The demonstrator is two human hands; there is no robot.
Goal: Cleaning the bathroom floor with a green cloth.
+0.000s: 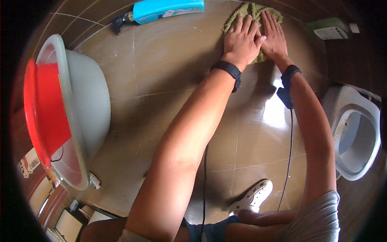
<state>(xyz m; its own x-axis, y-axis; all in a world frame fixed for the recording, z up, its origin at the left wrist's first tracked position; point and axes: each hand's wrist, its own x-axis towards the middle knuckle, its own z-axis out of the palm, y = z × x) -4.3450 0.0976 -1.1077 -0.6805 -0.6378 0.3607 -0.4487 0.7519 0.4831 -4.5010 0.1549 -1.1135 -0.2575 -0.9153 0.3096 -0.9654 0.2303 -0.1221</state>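
Note:
A damp-looking green cloth (pixel 253 8) lies bunched on the brown tiled floor (pixel 169 69) at the top of the view. My left hand (pixel 242 42) presses flat on it, fingers spread and pointing away from me. Beside it, my right hand (pixel 274 42) also rests palm down on the cloth, its fingers straight and close together. The left thumb overlaps the edge of the right hand. Neither hand closes around the fabric, and both cover much of it.
A large pale plastic basin (pixel 87 99) stands left with a red basin (pixel 50 106) inside. A blue bottle (pixel 169 10) lies near the far wall. At right are a grey-white plastic bin (pixel 356 133) and a green container (pixel 329 28). Black cables (pixel 290 151) hang near my white clog (pixel 254 195).

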